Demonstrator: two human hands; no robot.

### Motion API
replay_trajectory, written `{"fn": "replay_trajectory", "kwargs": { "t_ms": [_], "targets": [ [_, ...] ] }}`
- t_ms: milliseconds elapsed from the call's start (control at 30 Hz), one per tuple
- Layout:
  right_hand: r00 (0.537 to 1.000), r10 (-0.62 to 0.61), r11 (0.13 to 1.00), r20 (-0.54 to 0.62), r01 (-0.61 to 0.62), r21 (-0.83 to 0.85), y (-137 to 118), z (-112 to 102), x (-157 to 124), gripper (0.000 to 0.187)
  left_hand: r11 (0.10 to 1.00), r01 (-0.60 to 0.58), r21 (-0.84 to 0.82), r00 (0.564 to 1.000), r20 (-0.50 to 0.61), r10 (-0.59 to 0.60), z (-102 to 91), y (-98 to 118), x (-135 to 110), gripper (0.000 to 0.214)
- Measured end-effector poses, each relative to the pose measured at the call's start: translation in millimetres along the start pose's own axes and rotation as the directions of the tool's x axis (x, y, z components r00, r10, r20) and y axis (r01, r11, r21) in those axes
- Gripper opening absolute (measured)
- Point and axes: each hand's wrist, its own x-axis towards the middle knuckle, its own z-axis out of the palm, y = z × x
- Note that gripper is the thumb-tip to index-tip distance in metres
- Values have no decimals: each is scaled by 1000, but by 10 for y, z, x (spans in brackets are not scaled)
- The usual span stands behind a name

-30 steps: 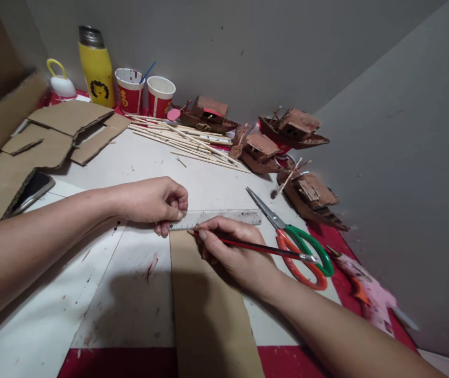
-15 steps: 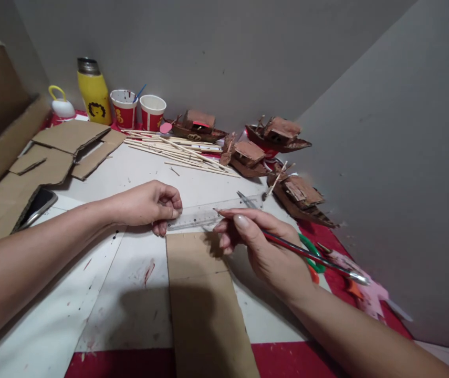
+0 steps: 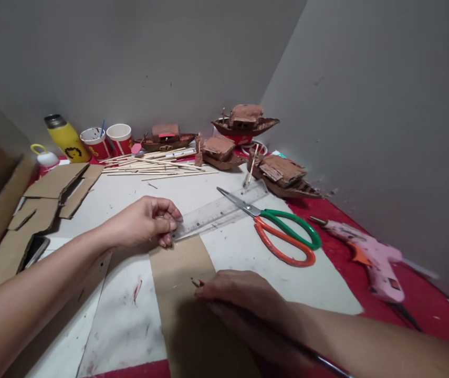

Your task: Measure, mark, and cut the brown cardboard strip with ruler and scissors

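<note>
My left hand [image 3: 159,220] pinches the near end of a clear plastic ruler [image 3: 216,212], which slants up to the right over the far edge of a cardboard strip [image 3: 180,262]. A dark pencil with a red stripe [image 3: 198,282] is gripped in my right hand [image 3: 243,296], its tip over the strip. Scissors [image 3: 283,233] with one green and one orange handle lie to the right, their blades over the ruler. My right hand's shadow darkens the near part of the strip.
Thin wooden sticks [image 3: 149,164] lie at the back beside brown model boats [image 3: 281,170]. Paper cups [image 3: 119,139] and a yellow bottle [image 3: 66,139] stand at back left. Cardboard pieces [image 3: 54,181] lie left; a pink glue gun [image 3: 369,252] lies right.
My right hand has come down and nearer from the ruler to the cardboard strip with the pencil, uncovering the scissors. My left hand still holds the ruler. The view has shifted right.
</note>
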Motion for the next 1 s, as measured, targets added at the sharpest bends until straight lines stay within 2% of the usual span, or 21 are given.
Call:
{"fn": "replay_trajectory", "kwargs": {
  "t_ms": [133, 267, 600, 1000],
  "targets": [
    [1000, -5, 1000, -9, 5, 0, -22, -50, 49, 26, 999, 11, 52, 1000, -25, -10, 107, -22, 130, 16],
    [997, 31, 999, 66, -29, -38, -16, -77, 67, 23, 997, -1, 72, 997, -74, 6, 139, -94, 216, 13],
    [993, 25, 999, 113, -22, -28, 37, -42, 38, 26, 1000, 5, 27, 992, -125, -1, 142, -137, 242, 11],
    [998, 26, 1000, 59, -26, -6, 54, -7, 23, 29, 999, -8, 52, 993, -120, 14, 141, -170, 248, 11]
  ]
}}
